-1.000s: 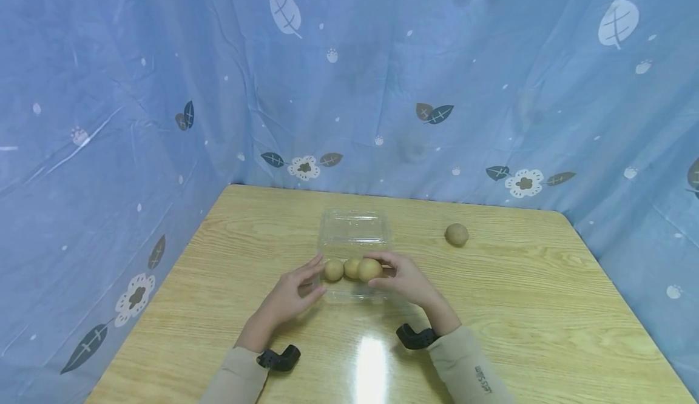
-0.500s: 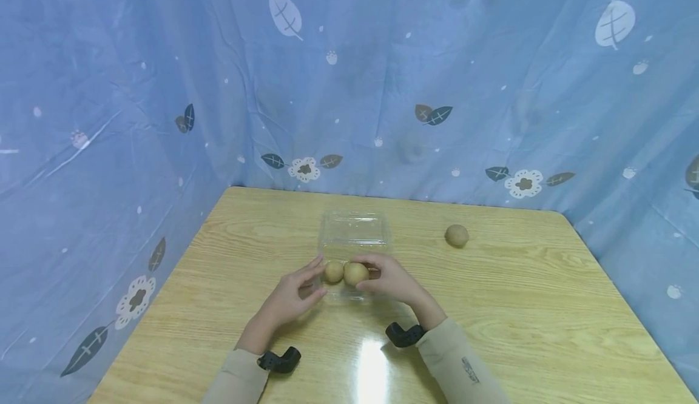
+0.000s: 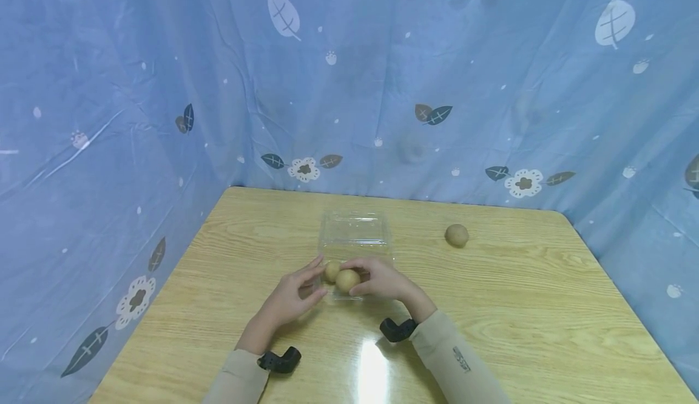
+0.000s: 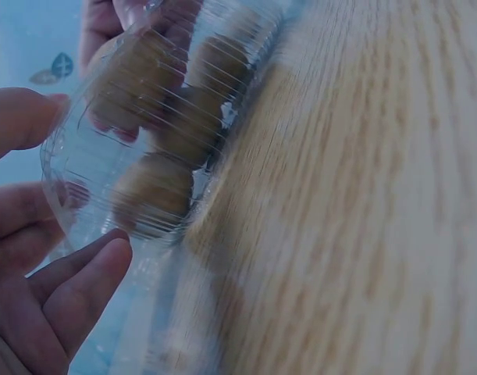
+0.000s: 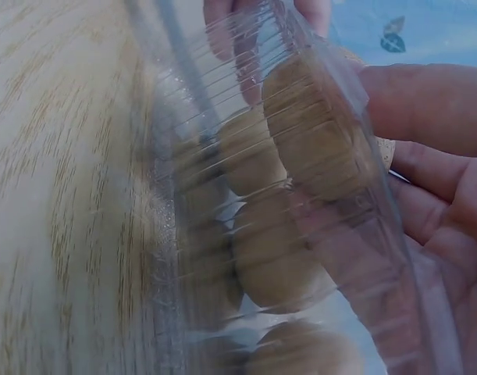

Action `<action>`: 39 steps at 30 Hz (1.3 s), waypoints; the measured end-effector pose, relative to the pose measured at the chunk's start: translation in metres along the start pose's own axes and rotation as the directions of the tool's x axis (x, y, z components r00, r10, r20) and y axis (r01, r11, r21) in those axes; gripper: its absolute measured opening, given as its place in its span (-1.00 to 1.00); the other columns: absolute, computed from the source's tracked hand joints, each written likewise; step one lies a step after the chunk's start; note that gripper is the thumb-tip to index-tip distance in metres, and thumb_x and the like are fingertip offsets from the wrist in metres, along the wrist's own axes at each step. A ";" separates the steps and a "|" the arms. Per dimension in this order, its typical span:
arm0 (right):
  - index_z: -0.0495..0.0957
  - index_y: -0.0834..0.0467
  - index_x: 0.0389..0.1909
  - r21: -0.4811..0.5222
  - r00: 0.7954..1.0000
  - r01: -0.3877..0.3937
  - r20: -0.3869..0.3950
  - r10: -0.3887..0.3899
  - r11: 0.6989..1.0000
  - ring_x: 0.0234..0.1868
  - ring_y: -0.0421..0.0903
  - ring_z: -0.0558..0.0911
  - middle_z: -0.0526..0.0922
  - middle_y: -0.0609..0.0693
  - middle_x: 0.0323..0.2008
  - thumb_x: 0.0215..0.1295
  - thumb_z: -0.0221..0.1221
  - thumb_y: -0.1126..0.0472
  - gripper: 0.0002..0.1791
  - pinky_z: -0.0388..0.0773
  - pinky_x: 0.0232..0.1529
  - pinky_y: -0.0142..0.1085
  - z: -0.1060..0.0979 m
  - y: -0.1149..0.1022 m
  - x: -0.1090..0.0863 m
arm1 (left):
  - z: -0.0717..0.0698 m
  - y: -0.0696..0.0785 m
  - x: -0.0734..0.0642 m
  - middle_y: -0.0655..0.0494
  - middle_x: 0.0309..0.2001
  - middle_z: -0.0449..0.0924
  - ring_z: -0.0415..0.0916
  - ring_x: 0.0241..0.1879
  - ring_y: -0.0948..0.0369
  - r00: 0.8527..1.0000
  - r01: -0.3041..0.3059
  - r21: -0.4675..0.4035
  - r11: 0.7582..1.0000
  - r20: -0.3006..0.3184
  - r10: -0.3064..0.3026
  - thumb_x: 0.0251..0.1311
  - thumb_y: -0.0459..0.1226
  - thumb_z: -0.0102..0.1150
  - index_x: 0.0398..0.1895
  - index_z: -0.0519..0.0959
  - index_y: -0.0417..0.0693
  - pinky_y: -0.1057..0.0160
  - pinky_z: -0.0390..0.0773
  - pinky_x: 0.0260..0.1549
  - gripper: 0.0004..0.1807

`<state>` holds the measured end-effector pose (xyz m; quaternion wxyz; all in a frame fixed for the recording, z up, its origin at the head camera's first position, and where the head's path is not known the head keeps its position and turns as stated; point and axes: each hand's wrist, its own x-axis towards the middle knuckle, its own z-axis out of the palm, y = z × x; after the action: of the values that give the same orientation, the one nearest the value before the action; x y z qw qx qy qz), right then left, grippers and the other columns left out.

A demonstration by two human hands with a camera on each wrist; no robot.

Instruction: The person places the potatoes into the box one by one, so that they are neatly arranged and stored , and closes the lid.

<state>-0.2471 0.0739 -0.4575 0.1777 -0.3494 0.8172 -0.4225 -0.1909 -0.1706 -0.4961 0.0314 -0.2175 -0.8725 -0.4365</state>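
Note:
A clear plastic box [image 5: 394, 258] lies on the table with its lid [image 3: 354, 229] folded back. My left hand [image 3: 289, 295] holds the box's left end, thumb and fingers spread around it. My right hand [image 3: 379, 279] grips a round, yellow-brown, potato-like piece [image 3: 347, 281] over the box, thumb on the near side and fingers on the far side. Beneath it, several similar round pieces [image 4: 156, 195] sit in a row in the box, seen through the ribbed wall. From the head view only the left one [image 3: 332, 270] shows; the right hand hides the others.
One more round brown piece [image 3: 457, 235] lies alone on the wooden table [image 3: 524, 295], back and right of the box. A blue patterned curtain [image 3: 349, 88] hangs behind the table and along its sides. Both wrists wear black cameras [image 3: 281, 360].
My right hand has moved left and slightly nearer with the potato-like piece still gripped, stopping near the left piece in the box. The left hand stays where it was.

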 end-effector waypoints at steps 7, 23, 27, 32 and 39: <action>0.46 0.14 0.21 -0.037 1.000 0.005 0.030 -0.004 0.999 0.10 -0.01 0.56 0.51 0.08 0.20 0.14 0.30 0.27 -0.44 0.60 0.09 -0.20 0.001 -0.003 0.003 | 0.000 -0.001 0.000 0.02 0.45 0.13 0.37 0.26 0.01 1.000 -0.006 0.012 1.000 -0.005 0.006 0.27 -0.08 0.14 0.30 0.38 -0.12 0.25 0.59 0.06 -0.43; 0.49 0.11 0.19 -0.257 0.986 0.090 0.162 -0.049 0.962 0.05 -0.08 0.56 0.54 0.04 0.16 0.11 0.27 0.35 -0.45 0.56 0.03 -0.33 -0.003 -0.007 0.011 | 0.001 0.001 -0.002 -0.02 0.45 0.10 0.38 0.25 -0.02 1.000 -0.011 -0.004 1.000 0.008 0.012 0.29 -0.06 0.12 0.29 0.36 -0.20 0.23 0.58 0.06 -0.40; 0.48 0.15 0.19 -0.251 0.979 0.108 0.193 -0.059 0.962 0.05 -0.08 0.56 0.54 0.05 0.15 0.08 0.26 0.41 -0.43 0.55 0.04 -0.37 -0.003 -0.008 0.011 | 0.001 0.001 -0.003 -0.02 0.45 0.10 0.37 0.25 -0.02 1.000 -0.012 -0.003 1.000 0.005 0.012 0.28 -0.02 0.11 0.29 0.37 -0.19 0.24 0.59 0.06 -0.39; 0.47 0.15 0.20 -0.243 0.975 0.115 0.212 -0.063 0.963 0.08 -0.07 0.54 0.52 0.02 0.18 0.06 0.22 0.46 -0.40 0.53 0.08 -0.35 -0.004 -0.011 0.012 | 0.001 0.000 -0.003 -0.02 0.45 0.11 0.38 0.24 -0.02 1.000 -0.016 -0.001 1.000 0.000 0.016 0.28 0.00 0.10 0.29 0.37 -0.18 0.24 0.59 0.06 -0.38; 0.47 0.15 0.20 -0.263 0.974 0.120 0.218 -0.062 0.957 0.16 -0.03 0.51 0.53 0.04 0.18 0.08 0.26 0.44 -0.41 0.50 0.18 -0.24 -0.002 -0.011 0.013 | 0.001 -0.002 -0.001 -0.01 0.45 0.10 0.41 0.22 -0.01 1.000 -0.016 -0.005 1.000 0.004 0.016 0.29 0.01 0.09 0.29 0.37 -0.20 0.23 0.59 0.06 -0.37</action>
<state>-0.2531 0.0611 -0.4475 0.1920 -0.4501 0.8279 -0.2740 -0.1902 -0.1713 -0.4984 0.0324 -0.2254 -0.8697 -0.4379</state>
